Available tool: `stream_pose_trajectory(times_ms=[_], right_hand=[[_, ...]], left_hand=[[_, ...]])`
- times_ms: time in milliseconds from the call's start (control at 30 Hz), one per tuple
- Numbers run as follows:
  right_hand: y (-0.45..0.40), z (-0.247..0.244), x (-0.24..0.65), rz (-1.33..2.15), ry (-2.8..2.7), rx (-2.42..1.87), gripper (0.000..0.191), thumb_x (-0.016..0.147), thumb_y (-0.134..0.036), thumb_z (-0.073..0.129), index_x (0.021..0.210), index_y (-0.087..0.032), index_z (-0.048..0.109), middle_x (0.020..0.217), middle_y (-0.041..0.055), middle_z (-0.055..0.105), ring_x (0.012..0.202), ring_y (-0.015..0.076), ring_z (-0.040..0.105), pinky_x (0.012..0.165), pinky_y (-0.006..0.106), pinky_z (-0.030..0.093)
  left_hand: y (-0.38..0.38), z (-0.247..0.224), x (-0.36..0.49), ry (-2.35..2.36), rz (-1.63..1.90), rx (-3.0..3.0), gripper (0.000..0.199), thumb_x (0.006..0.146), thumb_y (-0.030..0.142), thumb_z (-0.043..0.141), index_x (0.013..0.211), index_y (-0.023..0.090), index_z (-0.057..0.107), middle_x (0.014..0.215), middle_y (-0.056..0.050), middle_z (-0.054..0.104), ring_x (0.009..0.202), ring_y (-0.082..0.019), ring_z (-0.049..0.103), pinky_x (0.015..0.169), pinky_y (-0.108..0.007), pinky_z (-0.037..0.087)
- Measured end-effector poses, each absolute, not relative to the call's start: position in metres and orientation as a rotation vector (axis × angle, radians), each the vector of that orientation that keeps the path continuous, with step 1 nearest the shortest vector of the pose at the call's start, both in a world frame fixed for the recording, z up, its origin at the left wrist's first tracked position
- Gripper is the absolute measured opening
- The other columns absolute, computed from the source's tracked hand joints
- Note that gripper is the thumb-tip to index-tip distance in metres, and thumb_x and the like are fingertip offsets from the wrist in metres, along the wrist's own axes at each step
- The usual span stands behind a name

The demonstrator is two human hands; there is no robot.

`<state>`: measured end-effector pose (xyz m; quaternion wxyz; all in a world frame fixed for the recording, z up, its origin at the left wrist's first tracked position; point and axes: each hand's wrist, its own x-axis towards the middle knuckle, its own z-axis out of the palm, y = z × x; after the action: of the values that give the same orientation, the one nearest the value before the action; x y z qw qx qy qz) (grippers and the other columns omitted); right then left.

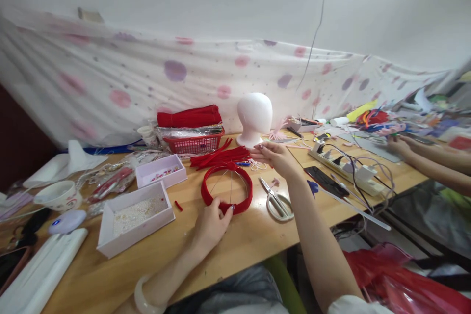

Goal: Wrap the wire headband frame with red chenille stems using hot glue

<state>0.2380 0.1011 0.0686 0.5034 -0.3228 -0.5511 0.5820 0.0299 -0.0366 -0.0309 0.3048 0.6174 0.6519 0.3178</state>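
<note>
On light wooden table [239, 248], left hand [210, 228] pinches near rim of round fuzzy red hoop [241, 205] between thumb and fingers. Right hand [275, 158] raised, fingers stretched out, beside bundle of thin fuzzy red strips [217, 158]; contact unclear from this angle. Best: light, steady grip; thin straight wires [231, 185] unbent, pile uncrushed. Hoop: thick plush band, open centre crossed by wires.

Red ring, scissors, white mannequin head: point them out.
Red ring [243, 205], head view: near right of its band.
Scissors [272, 194], head view: where blades meet handles.
White mannequin head [254, 115], head view: its middle.
</note>
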Motion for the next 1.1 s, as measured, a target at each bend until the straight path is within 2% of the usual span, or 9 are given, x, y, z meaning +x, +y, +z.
stream_pose_trajectory(times_ms=[133, 267, 333, 500, 633, 733, 900, 967, 1100], right_hand=[[0.093, 0.072, 0.236, 1.434, -1.276, -0.693, 0.030, 0.072, -0.036, 0.083, 0.096, -0.021, 0.073, 0.098, 0.0081, 0.079, 0.094, 0.0236, 0.076, 0.092, 0.039, 0.059], [0.087, 0.072, 0.235, 1.451, -1.233, -0.649, 0.037, 0.066, -0.029, 0.085, 0.100, -0.023, 0.073, 0.106, 0.0080, 0.078, 0.106, 0.0252, 0.073, 0.102, 0.041, 0.054], [0.086, 0.071, 0.235, 1.448, -1.212, -0.659, 0.041, 0.062, -0.029, 0.088, 0.100, -0.024, 0.073, 0.102, 0.0059, 0.079, 0.103, 0.0243, 0.074, 0.100, 0.041, 0.055], [0.089, 0.063, 0.235, 1.416, -1.177, -0.740, 0.037, 0.054, -0.032, 0.094, 0.085, -0.024, 0.075, 0.076, 0.0005, 0.077, 0.076, 0.0189, 0.074, 0.087, 0.038, 0.059], [0.091, 0.058, 0.233, 1.402, -1.155, -0.738, 0.033, 0.052, -0.040, 0.094, 0.073, -0.024, 0.074, 0.074, -0.0015, 0.075, 0.072, 0.0152, 0.069, 0.083, 0.035, 0.057], [0.093, 0.053, 0.233, 1.397, -1.138, -0.732, 0.029, 0.059, -0.041, 0.092, 0.073, -0.024, 0.073, 0.074, -0.0029, 0.073, 0.072, 0.0125, 0.066, 0.081, 0.032, 0.055], [0.100, 0.044, 0.238, 1.390, -1.119, -0.773, 0.021, 0.091, -0.037, 0.068, 0.092, -0.016, 0.068, 0.092, 0.0022, 0.070, 0.081, 0.0145, 0.066, 0.075, 0.032, 0.055], [0.102, 0.042, 0.240, 1.393, -1.111, -0.782, 0.023, 0.086, -0.042, 0.073, 0.088, -0.020, 0.068, 0.095, 0.0016, 0.072, 0.087, 0.0165, 0.066, 0.073, 0.030, 0.053], [0.100, 0.041, 0.243, 1.419, -1.104, -0.751, 0.033, 0.060, -0.054, 0.088, 0.072, -0.030, 0.069, 0.112, -0.0009, 0.074, 0.108, 0.0228, 0.060, 0.071, 0.030, 0.051]], left_hand=[[-0.036, -0.035, 0.029, 1.726, 0.854, 1.633, 0.014, 0.092, 0.029, 0.056, 0.098, 0.018, 0.062, 0.055, 0.003, 0.063, 0.051, -0.016, 0.059, 0.055, -0.026, 0.031], [-0.036, -0.036, 0.029, 1.728, 0.859, 1.632, 0.014, 0.092, 0.030, 0.056, 0.098, 0.018, 0.062, 0.055, 0.003, 0.063, 0.051, -0.017, 0.059, 0.055, -0.026, 0.031], [-0.037, -0.035, 0.029, 1.721, 0.862, 1.636, 0.014, 0.092, 0.030, 0.056, 0.097, 0.018, 0.062, 0.055, 0.003, 0.063, 0.051, -0.017, 0.060, 0.055, -0.027, 0.032], [-0.037, -0.034, 0.029, 1.714, 0.868, 1.646, 0.013, 0.092, 0.029, 0.056, 0.095, 0.018, 0.062, 0.056, 0.002, 0.064, 0.052, -0.017, 0.060, 0.056, -0.027, 0.032], [-0.037, -0.033, 0.029, 1.726, 0.860, 1.649, 0.011, 0.091, 0.027, 0.057, 0.095, 0.017, 0.061, 0.054, 0.003, 0.062, 0.052, -0.017, 0.059, 0.056, -0.027, 0.031], [-0.036, -0.034, 0.029, 1.730, 0.859, 1.654, 0.012, 0.091, 0.027, 0.057, 0.096, 0.017, 0.061, 0.054, 0.003, 0.061, 0.052, -0.016, 0.058, 0.055, -0.027, 0.030], [-0.036, -0.034, 0.029, 1.730, 0.864, 1.660, 0.010, 0.091, 0.027, 0.056, 0.095, 0.018, 0.061, 0.053, 0.004, 0.061, 0.052, -0.016, 0.057, 0.054, -0.026, 0.030], [-0.036, -0.035, 0.029, 1.728, 0.865, 1.664, 0.011, 0.092, 0.027, 0.056, 0.094, 0.018, 0.061, 0.052, 0.004, 0.060, 0.052, -0.016, 0.058, 0.055, -0.026, 0.030], [-0.037, -0.035, 0.030, 1.735, 0.858, 1.657, 0.012, 0.091, 0.028, 0.057, 0.097, 0.018, 0.062, 0.054, 0.004, 0.062, 0.053, -0.016, 0.059, 0.056, -0.026, 0.031]])
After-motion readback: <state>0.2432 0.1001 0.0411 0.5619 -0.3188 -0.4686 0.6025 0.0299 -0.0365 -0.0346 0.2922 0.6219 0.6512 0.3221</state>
